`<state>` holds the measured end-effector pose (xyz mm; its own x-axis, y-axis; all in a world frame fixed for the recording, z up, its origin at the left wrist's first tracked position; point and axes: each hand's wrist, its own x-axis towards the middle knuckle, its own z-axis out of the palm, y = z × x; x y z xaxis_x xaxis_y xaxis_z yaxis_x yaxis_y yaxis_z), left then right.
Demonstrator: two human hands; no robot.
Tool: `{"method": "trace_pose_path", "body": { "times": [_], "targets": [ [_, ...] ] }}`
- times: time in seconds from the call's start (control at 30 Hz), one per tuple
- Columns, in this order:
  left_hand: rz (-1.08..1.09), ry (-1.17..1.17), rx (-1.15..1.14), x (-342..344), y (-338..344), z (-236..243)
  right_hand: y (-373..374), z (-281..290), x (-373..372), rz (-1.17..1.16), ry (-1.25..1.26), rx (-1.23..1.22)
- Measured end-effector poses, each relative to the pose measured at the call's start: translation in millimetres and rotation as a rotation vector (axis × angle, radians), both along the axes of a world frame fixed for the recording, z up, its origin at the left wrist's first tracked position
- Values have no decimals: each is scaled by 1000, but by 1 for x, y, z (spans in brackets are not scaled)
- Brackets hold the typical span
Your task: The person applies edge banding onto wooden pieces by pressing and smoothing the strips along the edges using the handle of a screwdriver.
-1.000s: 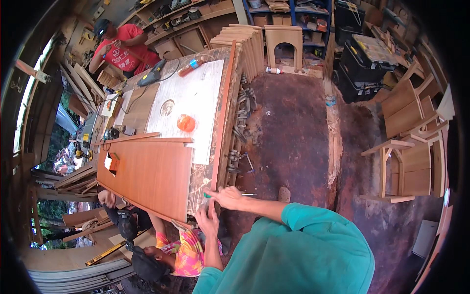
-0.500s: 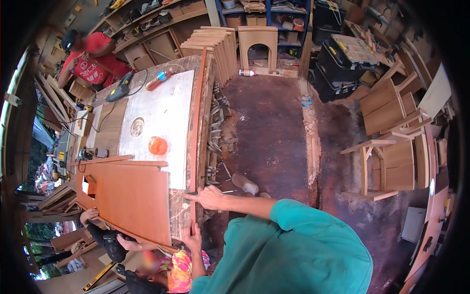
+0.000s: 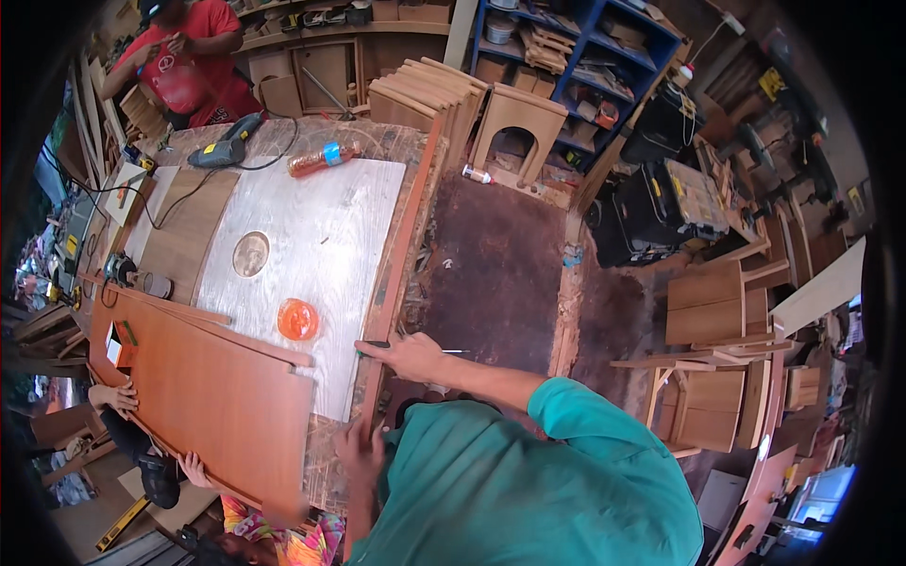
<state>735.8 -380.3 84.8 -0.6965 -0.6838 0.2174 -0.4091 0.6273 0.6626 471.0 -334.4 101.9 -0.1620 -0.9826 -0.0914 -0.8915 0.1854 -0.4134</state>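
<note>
My right hand (image 3: 406, 354) is closed around a small dark tool (image 3: 371, 347) with a bit of green, held on the long reddish wooden strip (image 3: 406, 226) along the workbench's right edge. My left hand (image 3: 363, 443) is blurred at the strip's lower end; its grip is unclear. Left of my hands lies an orange-brown panel (image 3: 198, 396), gripped at its outer edge by co-workers' hands (image 3: 193, 469). A pale board (image 3: 330, 208) bears an orange round container (image 3: 297, 319), and a bottle (image 3: 321, 158) lies at its far edge.
A person in red (image 3: 184, 71) stands beyond the bench (image 3: 377, 134). Arched wooden pieces (image 3: 519, 113), blue shelving (image 3: 623, 47) and black toolboxes (image 3: 651, 212) stand at the back. Wooden chairs (image 3: 703, 410) are at the right, beside the stained floor (image 3: 500, 264). A power tool (image 3: 222, 151) with cable lies on the bench.
The view has turned and shifted. The orange-brown panel's near end is blurred, apparently moving. My right hand remains at the strip with the tool; my left hand has become blurred.
</note>
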Motion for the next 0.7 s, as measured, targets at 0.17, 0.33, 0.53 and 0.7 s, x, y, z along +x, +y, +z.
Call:
{"method": "trace_pose_path", "body": {
  "times": [0.17,0.33,0.53,0.7],
  "targets": [
    [-76,115,11,-119,-29,-17,-8,6,-22,-13,35,-54],
    [-25,149,99,-138,-37,-24,-9,5,-49,-5,87,-26],
    [-8,166,71,-137,-40,-32,-18,0,-111,-59,189,-10],
    [-47,153,-29,-139,-43,-30,-28,1,-167,-141,234,-62]
  ]
}}
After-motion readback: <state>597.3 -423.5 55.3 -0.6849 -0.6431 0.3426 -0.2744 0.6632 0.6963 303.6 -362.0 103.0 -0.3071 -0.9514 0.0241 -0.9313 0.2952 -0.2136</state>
